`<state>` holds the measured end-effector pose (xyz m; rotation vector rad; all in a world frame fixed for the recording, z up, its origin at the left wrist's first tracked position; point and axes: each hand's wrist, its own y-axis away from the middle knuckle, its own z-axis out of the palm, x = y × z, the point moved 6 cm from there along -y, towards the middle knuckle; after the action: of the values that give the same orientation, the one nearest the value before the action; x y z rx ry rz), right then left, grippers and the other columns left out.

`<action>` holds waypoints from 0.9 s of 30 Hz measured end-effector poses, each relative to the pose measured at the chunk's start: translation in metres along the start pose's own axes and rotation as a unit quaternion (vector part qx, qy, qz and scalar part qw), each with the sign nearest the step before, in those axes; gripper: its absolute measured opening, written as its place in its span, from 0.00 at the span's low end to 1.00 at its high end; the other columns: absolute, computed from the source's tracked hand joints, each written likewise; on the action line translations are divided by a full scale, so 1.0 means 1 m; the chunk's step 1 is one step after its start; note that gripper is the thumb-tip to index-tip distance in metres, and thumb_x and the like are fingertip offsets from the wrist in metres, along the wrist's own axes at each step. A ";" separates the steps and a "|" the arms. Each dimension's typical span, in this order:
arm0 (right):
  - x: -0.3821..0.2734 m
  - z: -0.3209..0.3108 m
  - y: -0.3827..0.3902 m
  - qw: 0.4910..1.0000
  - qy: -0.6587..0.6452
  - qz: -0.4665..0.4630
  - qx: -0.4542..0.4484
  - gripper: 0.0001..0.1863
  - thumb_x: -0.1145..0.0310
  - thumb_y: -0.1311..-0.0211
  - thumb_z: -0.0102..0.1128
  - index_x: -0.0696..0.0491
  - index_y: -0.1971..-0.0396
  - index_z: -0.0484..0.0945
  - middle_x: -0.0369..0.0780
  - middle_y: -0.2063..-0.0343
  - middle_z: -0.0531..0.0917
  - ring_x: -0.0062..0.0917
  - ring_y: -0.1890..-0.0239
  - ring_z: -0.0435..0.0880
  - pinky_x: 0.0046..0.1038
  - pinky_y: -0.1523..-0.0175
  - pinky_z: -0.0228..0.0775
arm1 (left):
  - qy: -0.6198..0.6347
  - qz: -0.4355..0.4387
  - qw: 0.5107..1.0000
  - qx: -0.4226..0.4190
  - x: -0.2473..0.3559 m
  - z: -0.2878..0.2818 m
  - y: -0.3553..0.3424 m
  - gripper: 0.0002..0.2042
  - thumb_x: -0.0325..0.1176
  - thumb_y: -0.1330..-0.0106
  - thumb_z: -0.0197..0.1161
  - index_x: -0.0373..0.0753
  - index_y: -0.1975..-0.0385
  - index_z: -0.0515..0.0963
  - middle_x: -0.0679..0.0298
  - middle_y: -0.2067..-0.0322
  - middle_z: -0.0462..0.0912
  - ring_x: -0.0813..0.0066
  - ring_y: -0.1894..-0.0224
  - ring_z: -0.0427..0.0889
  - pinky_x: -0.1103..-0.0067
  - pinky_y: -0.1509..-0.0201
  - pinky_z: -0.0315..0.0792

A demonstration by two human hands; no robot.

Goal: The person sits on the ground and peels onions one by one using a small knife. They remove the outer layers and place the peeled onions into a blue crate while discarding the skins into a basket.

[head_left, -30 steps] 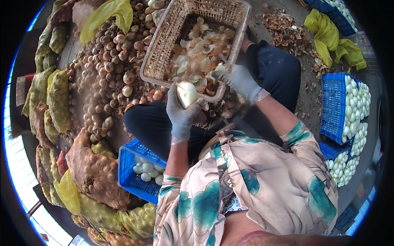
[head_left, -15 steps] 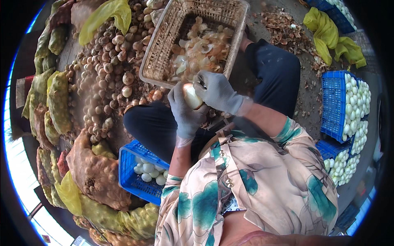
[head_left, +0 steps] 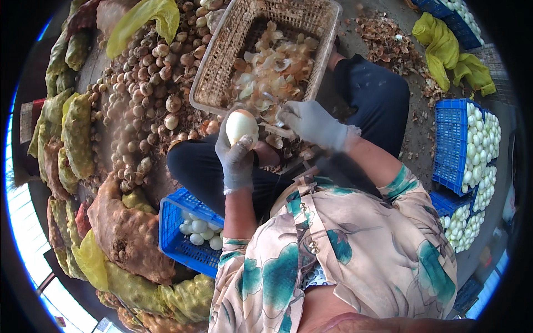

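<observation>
Upright in my gloved left hand [head_left: 236, 161] is an onion [head_left: 241, 126], mostly bare and white with a little brown at its top. The fingers wrap round its side and base. My gloved right hand [head_left: 315, 126] is apart from the onion, over the near edge of a dirty plastic basket [head_left: 206, 69]. Its fingers are curled together; a pale scrap shows by the fingertips, but whether they grip it is unclear. Inside the basket lies a heap of loose onion skins [head_left: 272, 66].
Unpeeled onions [head_left: 147, 89] spread over the floor at left, beside full mesh sacks [head_left: 130, 233]. A blue crate [head_left: 189, 258] with white onions stands by my left thigh. Blue crates [head_left: 449, 144] of peeled onions stand at right. Skins [head_left: 388, 44] litter the floor at far right.
My right hand has moved off the onion, to the right. My left hand has shifted slightly left with the onion, which now shows more bare white surface.
</observation>
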<state>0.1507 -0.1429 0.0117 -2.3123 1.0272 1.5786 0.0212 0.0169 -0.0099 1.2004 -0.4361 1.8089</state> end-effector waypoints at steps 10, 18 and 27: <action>-0.045 0.016 0.011 0.988 -0.010 -0.147 -0.043 0.18 0.56 0.26 0.56 0.58 0.64 0.83 0.52 0.73 0.84 0.47 0.66 0.86 0.41 0.62 0.77 | -0.067 0.003 0.998 -0.018 0.003 0.003 0.000 0.45 0.45 0.55 0.74 0.24 0.36 0.70 0.57 0.50 0.81 0.69 0.50 0.81 0.73 0.42 0.74; -0.045 0.021 0.006 0.990 0.033 -0.122 -0.065 0.18 0.56 0.27 0.56 0.58 0.66 0.82 0.52 0.74 0.84 0.49 0.68 0.85 0.43 0.63 0.76 | -0.102 0.007 0.995 -0.022 0.008 0.009 0.003 0.43 0.46 0.53 0.73 0.25 0.37 0.71 0.55 0.49 0.81 0.67 0.49 0.81 0.73 0.41 0.74; -0.018 0.025 0.032 0.989 0.076 -0.123 0.009 0.16 0.56 0.30 0.59 0.56 0.62 0.81 0.51 0.74 0.84 0.46 0.69 0.86 0.43 0.64 0.77 | 0.219 -0.067 0.973 0.036 -0.011 -0.008 -0.002 0.40 0.46 0.48 0.72 0.29 0.37 0.67 0.49 0.43 0.77 0.52 0.39 0.76 0.58 0.29 0.68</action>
<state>0.1080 -0.1468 0.0248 -2.4671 0.7444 1.3119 0.0197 0.0182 -0.0236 0.8188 -0.0358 1.9151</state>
